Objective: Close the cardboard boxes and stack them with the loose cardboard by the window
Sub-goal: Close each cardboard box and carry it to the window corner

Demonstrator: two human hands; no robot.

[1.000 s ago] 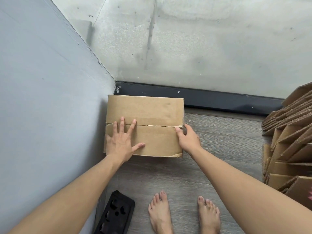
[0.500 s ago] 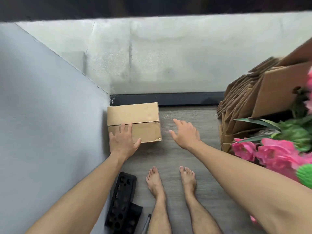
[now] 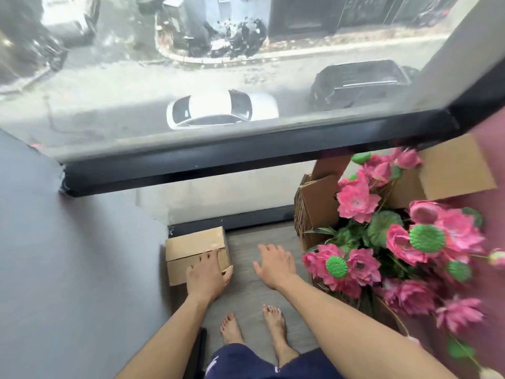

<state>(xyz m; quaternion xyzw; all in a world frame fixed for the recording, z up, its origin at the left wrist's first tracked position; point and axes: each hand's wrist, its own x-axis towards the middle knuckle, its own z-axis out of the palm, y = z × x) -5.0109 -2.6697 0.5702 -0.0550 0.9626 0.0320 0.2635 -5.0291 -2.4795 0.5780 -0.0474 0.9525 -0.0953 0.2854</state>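
Beyond both hands runs the window [image 3: 218, 77], and to the right of the right hand [image 3: 274, 265] loose cardboard [image 3: 317, 206] leans behind pink flowers [image 3: 388, 247]. Under the left hand [image 3: 207, 274], in the floor corner, sits the closed cardboard box [image 3: 191, 246]. That hand lies flat on its lid with fingers spread, gripping nothing, while the right hovers slack and empty just beside the box.

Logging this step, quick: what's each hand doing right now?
Left hand: open, resting on the cardboard box.
Right hand: open, holding nothing.
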